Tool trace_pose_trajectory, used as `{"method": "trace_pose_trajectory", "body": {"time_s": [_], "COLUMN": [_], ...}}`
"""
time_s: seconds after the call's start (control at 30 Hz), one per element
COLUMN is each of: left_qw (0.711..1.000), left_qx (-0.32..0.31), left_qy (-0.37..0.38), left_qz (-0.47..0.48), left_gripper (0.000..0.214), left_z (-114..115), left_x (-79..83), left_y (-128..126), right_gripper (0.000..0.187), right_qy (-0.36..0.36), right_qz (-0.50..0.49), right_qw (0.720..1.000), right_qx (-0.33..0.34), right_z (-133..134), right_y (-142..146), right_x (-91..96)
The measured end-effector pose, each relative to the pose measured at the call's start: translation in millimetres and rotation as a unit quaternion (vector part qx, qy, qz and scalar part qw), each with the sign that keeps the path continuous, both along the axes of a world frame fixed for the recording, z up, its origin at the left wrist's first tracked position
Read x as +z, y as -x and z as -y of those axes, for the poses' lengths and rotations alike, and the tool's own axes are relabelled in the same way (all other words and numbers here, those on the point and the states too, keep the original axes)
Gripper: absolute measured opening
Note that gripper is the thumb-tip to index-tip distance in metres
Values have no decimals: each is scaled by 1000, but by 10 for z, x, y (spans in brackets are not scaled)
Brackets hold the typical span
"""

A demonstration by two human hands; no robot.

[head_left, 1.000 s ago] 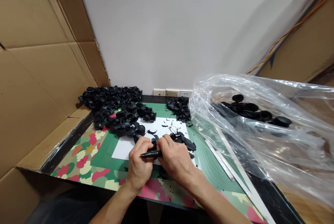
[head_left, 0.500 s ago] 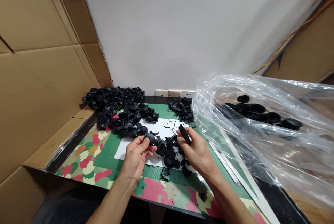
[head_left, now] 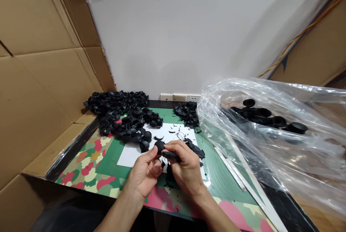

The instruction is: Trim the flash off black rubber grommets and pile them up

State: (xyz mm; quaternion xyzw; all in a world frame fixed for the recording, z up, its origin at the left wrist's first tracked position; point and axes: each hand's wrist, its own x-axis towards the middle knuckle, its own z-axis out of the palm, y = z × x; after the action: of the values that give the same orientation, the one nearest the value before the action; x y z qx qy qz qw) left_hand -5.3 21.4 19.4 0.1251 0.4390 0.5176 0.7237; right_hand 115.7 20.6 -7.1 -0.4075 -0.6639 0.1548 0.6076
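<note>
My left hand pinches a small round black rubber part between thumb and fingers. My right hand is closed on a slim black knife-like tool, its tip against that part. Both hands hover over a white sheet on a green and camouflage mat. Black offcuts lie scattered just beyond the hands.
A large heap of black rubber parts covers the mat's far left, a smaller heap sits far centre. A clear plastic bag holding more black parts fills the right. Cardboard walls stand left. Wall sockets sit behind.
The hands were apart half a second ago, the right holding the tool aside. Now they have come back together, with the tool set against the part in the left hand.
</note>
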Motion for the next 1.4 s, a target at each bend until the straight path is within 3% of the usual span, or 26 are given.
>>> {"method": "trace_pose_trajectory", "body": {"time_s": [0.03,0.17,0.27,0.4,0.53,0.57,0.67,0.83,0.93,1.03,1.27,1.4], "left_qw": [1000,985,977,976,964,962,965,983,987,988,989,991], "left_qx": [-14,-58,-65,-37,5,-7,-121,-44,-18,-5,0,-2], "left_qy": [-14,-110,-125,-132,-175,-180,-145,-163,-158,-153,-147,-132], "left_qz": [-13,-121,-160,-168,-201,-205,-180,-67,-33,-17,16,37], "left_gripper": [13,34,37,40,36,33,28,30,30,28,27,34], "left_z": [5,0,-24,-36,56,98,211,168,96,72,86,76], "left_x": [-16,-43,-35,1,39,37,2,-38,-51,-74,-116,-128], "left_y": [14,58,50,9,-34,-40,-20,123,204,254,276,250], "right_gripper": [19,19,19,19,14,14,19,16,8,12,16,13], "right_qy": [-10,-30,-54,-67,-17,13,138,148,205,238,203,207], "right_qz": [24,118,195,359,446,447,386,267,239,241,120,57], "right_qw": [1000,992,979,927,890,889,896,942,946,941,972,974], "right_qx": [7,31,-3,-85,-91,-97,-173,-140,-73,-12,1,73], "right_z": [-7,-18,14,35,-148,-232,-509,-710,-662,-601,-396,-164], "right_y": [-43,-177,-169,-81,-111,-155,-328,-429,-371,-349,-381,-274], "right_x": [13,67,72,55,125,157,247,281,224,157,217,231]}}
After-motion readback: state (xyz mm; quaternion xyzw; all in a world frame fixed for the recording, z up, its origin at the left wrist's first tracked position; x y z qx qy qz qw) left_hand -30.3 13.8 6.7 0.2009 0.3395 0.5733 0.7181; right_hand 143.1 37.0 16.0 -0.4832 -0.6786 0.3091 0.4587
